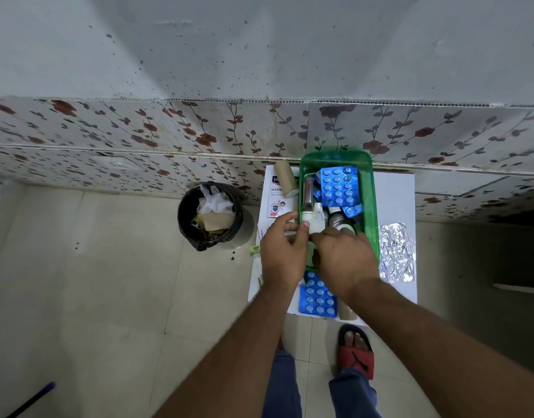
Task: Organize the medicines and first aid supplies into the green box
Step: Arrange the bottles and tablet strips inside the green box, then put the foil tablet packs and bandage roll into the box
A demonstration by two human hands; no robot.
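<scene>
2 hands: left hand (282, 254) pinches white bottle (317, 220); right hand (345, 260) grip unclear; 1 green box (368, 188).

White packet (277, 197) on bench, left of green box (368, 206): "WASHI…" printed in dark capitals, cut off by cardboard roll (286, 178); blue logo above begins with "H". Smaller print and badge unreadable. Bottle labels illegible.

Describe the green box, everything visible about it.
The green box is a translucent plastic tub with rounded corners and a raised rim, open-topped, upright on the white table against the wall. Inside lie blue blister packs, small white bottles and metal-capped containers. The right hand covers its near end; the left hand is at its near-left rim.
</scene>
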